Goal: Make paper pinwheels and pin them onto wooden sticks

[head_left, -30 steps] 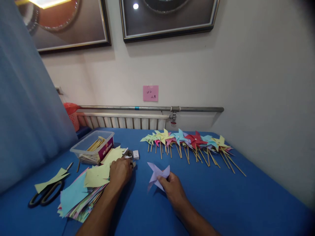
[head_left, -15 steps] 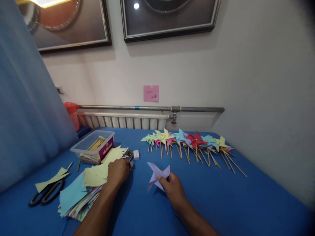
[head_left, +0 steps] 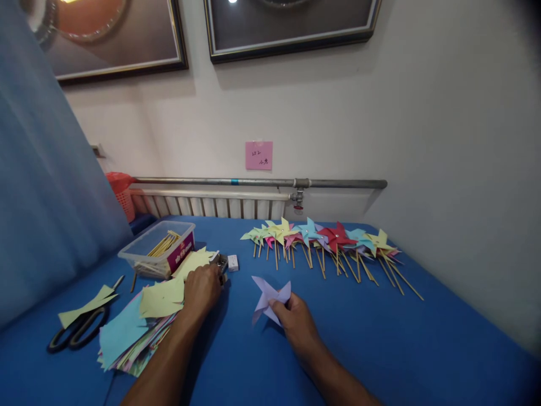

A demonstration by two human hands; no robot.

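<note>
My right hand [head_left: 299, 326] pinches a lilac paper pinwheel [head_left: 266, 294] at its centre, thumb on top, above the blue surface; no stick shows on it. My left hand [head_left: 203, 288] reaches to a small open box [head_left: 221, 262] of little metal pieces, too small to name. Its fingers are curled downward at the box's near edge, and the tips are hidden. Beneath and beside the left wrist lie yellow paper sheets [head_left: 163, 299] on a stack of coloured paper [head_left: 122, 332]. A small white box [head_left: 233, 263] stands just right of the open one.
Finished pinwheels on sticks [head_left: 338, 235] lie in a row at the back right. A clear plastic tub [head_left: 158, 248] of sticks stands at the left, with black-handled scissors [head_left: 80, 332] under cut yellow paper [head_left: 87, 306]. A pipe [head_left: 346, 184] runs along the wall.
The view has tilted slightly, so everything sits a little higher in the picture. My left hand stays at the small open box; my right still holds the lilac pinwheel.
</note>
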